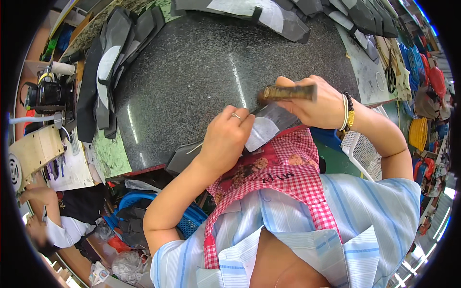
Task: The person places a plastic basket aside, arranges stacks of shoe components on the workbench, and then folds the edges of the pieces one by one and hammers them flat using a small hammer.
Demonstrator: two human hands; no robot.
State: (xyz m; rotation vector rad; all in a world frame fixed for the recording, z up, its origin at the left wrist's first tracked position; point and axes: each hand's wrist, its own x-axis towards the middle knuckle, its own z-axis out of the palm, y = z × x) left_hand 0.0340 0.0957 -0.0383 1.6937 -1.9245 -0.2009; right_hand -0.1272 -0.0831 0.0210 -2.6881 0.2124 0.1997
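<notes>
A: Right hand (pixel 319 106)?
B: Closed round a worn, brown, rod-shaped tool (pixel 293 92), right of centre.
A: Left hand (pixel 224 137)?
B: Fingers curled, pinching the left end of a dark-grey, white-patched flat piece (pixel 262 130), mid-frame, below the tool.

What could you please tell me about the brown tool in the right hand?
The brown tool has a stubby, roughly cylindrical shaft with a mottled, worn-looking surface, perhaps wood. It lies nearly level across the picture, with a dark rounded part at its left end. The right hand grips it over the speckled black tabletop; some of it is hidden.
</notes>
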